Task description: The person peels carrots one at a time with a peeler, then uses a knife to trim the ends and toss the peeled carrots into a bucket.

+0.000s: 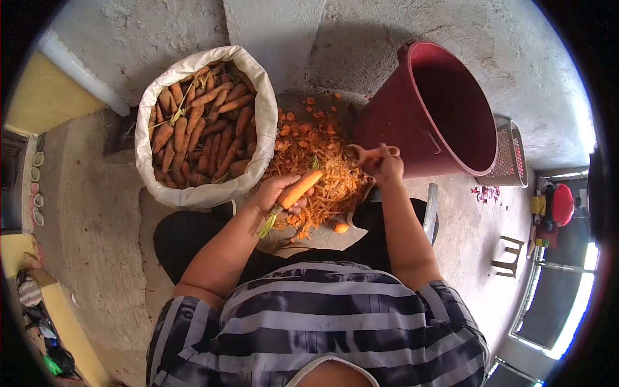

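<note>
Your left hand (277, 193) grasps a carrot (302, 189) over the shavings (342, 184); your right hand (387, 169) grips what looks like a peeler (364, 155) just beyond it. Peeling should go best stroking away from your holding fingers. Your left forearm (222, 258) angles inward; your right forearm (405, 226) reaches forward, fairly straight.

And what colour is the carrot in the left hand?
The carrot is bright orange, with green stalks; the head view shows it best.
</note>
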`<state>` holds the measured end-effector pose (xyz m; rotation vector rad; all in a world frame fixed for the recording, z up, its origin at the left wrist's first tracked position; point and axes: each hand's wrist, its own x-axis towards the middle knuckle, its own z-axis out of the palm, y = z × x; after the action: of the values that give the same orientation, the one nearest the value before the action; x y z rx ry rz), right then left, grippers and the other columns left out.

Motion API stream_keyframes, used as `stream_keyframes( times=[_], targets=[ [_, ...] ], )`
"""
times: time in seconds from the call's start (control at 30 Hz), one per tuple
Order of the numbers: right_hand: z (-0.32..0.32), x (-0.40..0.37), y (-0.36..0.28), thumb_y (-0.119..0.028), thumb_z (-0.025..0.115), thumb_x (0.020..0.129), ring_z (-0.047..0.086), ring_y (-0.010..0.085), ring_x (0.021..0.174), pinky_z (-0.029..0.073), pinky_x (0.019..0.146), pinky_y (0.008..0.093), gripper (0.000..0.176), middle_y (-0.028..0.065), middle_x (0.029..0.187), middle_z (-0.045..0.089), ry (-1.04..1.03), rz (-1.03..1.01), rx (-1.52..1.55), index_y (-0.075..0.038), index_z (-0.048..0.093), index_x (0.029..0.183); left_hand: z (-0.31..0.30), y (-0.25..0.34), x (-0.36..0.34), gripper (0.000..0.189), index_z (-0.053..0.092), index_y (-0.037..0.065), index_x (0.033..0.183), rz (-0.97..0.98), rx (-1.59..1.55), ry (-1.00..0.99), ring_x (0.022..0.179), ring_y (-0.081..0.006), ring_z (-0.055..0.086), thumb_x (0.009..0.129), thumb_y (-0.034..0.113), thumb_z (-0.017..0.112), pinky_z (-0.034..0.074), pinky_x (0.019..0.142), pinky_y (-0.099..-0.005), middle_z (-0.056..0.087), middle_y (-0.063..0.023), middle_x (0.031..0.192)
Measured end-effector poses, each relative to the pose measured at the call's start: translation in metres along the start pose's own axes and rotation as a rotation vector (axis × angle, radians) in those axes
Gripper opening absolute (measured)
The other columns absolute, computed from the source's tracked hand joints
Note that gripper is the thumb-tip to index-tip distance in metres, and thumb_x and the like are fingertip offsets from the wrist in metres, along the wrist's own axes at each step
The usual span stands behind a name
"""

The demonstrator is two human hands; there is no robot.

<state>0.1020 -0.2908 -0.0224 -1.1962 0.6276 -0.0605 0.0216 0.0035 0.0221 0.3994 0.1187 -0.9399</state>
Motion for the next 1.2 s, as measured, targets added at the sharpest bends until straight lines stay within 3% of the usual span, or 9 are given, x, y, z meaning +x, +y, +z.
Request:
stream_keyframes(
  times=[0.37,0.43,0.63,0.77,0.8,0.93,1.03,1.13,1.2],
  targets=[
    [0.092,-0.135,-0.022,-0.018,0.056,0.085,0.054,0.0155,0.052,0.044,0.045,0.0234,0.015,0.0105,0.07,0.057,-0.835,0.303,0.168,-0.005,0.048,0.087,-0.017,-0.001,0.003,0.047,0.048,-0.002,0.106,0.087,0.379,0.02,0.074,-0.0121,0.056,0.082,0.038,0.053,0.047,0.053,-0.0209,0.054,-0.0083,0.088],
    [0.096,-0.134,-0.016,-0.018,0.057,0.084,0.054,0.0159,0.052,0.044,0.046,0.0239,0.016,0.0104,0.068,0.057,-0.848,0.289,0.116,-0.005,0.049,0.087,-0.024,-0.014,0.009,0.044,0.048,-0.006,0.11,0.268,0.371,0.109,0.051,-0.0117,0.057,0.084,0.03,0.047,0.047,0.042,-0.0182,0.057,-0.0087,0.072],
    [0.083,-0.108,-0.01,-0.017,0.055,0.085,0.052,0.0152,0.053,0.044,0.047,0.025,0.015,0.0091,0.07,0.055,-0.699,0.341,0.198,-0.005,0.048,0.088,-0.017,-0.009,0.002,0.037,0.05,-0.002,0.106,0.263,0.428,0.11,0.056,-0.0142,0.054,0.088,0.029,0.043,0.044,0.043,-0.0205,0.055,-0.0093,0.075],
    [0.025,-0.01,-0.003,-0.013,0.059,0.082,0.05,0.0129,0.06,0.044,0.048,0.0251,0.013,0.0048,0.076,0.052,-0.192,-0.132,-0.407,-0.004,0.049,0.085,-0.009,-0.006,0.006,0.033,0.038,0.011,0.118,-0.042,-0.123,0.038,0.065,-0.0123,0.043,0.089,0.026,0.044,0.039,0.052,-0.0243,0.045,-0.0071,0.084],
    [0.02,-0.012,-0.01,-0.012,0.058,0.082,0.05,0.0128,0.06,0.043,0.049,0.0258,0.011,0.0042,0.076,0.051,-0.09,-0.038,-0.084,-0.004,0.05,0.084,-0.001,-0.004,0.003,0.032,0.036,0.013,0.118,-0.045,-0.144,0.05,0.069,-0.0134,0.042,0.089,0.027,0.044,0.04,0.056,-0.0255,0.042,-0.007,0.086],
    [0.028,-0.034,-0.019,-0.013,0.056,0.084,0.049,0.0105,0.052,0.042,0.046,0.0221,0.011,0.0058,0.07,0.054,-0.098,-0.14,0.005,-0.005,0.049,0.085,-0.015,-0.004,0.008,0.034,0.038,0.012,0.118,-0.021,-0.124,0.016,0.067,-0.0136,0.042,0.089,0.03,0.043,0.039,0.053,-0.0243,0.044,-0.0073,0.088],
    [0.063,-0.096,-0.025,-0.017,0.056,0.085,0.05,0.0114,0.052,0.041,0.045,0.0216,0.013,0.0066,0.071,0.054,-0.443,0.078,0.03,-0.006,0.049,0.087,-0.025,-0.007,0.011,0.038,0.043,0.007,0.115,-0.004,-0.027,0.099,0.069,-0.014,0.048,0.088,0.033,0.043,0.042,0.053,-0.0238,0.049,-0.009,0.09],
    [0.087,-0.133,-0.022,-0.015,0.052,0.086,0.052,0.0143,0.052,0.044,0.047,0.0243,0.01,0.0072,0.072,0.056,-0.748,0.285,0.107,-0.006,0.048,0.087,-0.025,-0.01,0.006,0.033,0.048,0.001,0.111,0.203,0.569,0.227,0.057,-0.0153,0.055,0.089,0.024,0.04,0.043,0.043,-0.023,0.056,-0.0107,0.078],
    [0.09,-0.133,-0.014,-0.016,0.054,0.086,0.053,0.0145,0.053,0.044,0.047,0.025,0.012,0.0076,0.072,0.056,-0.861,0.283,0.098,-0.006,0.048,0.089,-0.048,-0.012,0.007,0.039,0.049,0.001,0.11,0.171,0.404,0.042,0.071,-0.0147,0.057,0.088,0.032,0.043,0.047,0.056,-0.0243,0.056,-0.0135,0.087]
  ],
)
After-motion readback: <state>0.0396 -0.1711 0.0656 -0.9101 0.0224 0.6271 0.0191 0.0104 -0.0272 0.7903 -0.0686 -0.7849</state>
